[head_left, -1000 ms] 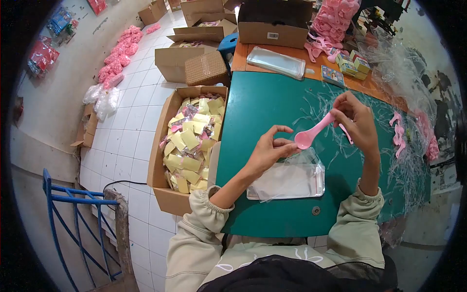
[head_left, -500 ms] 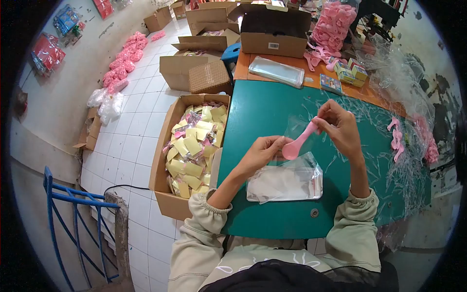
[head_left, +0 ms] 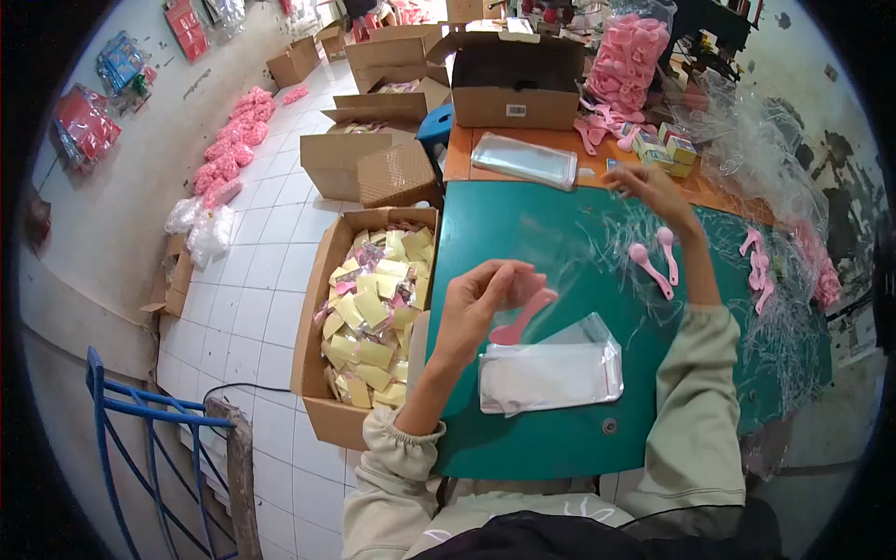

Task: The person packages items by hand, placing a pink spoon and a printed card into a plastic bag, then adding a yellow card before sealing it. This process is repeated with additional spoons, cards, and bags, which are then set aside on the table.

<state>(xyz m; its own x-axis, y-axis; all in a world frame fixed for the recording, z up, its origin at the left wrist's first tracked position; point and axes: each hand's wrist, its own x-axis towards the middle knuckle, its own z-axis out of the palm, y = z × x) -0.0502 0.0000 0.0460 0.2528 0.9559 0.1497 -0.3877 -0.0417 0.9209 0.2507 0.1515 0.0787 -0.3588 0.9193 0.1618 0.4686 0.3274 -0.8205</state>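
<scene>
My left hand [head_left: 483,303] is closed on a clear plastic bag [head_left: 551,271] with a pink spoon [head_left: 523,319] in or against it, above the green table [head_left: 467,224]. Below them lies a stack of clear bags [head_left: 551,373]. My right hand [head_left: 653,194] is over the small cards [head_left: 612,163] at the table's far side, its fingers bent; whether it holds anything is hard to make out. Two pink spoons [head_left: 649,269] [head_left: 667,254] lie beneath my right forearm.
A carton [head_left: 322,401] of packed pieces with yellow cards stands left of the table. Further back are an open box [head_left: 515,89], more clear bags [head_left: 525,161], small boxes [head_left: 665,147] and a sack of pink spoons [head_left: 627,65]. Plastic scraps [head_left: 775,336] lie at the right.
My right hand has let go of the pink spoon and moved up and away to the far side. The spoon now hangs at my left hand, and two spoons show under my right arm.
</scene>
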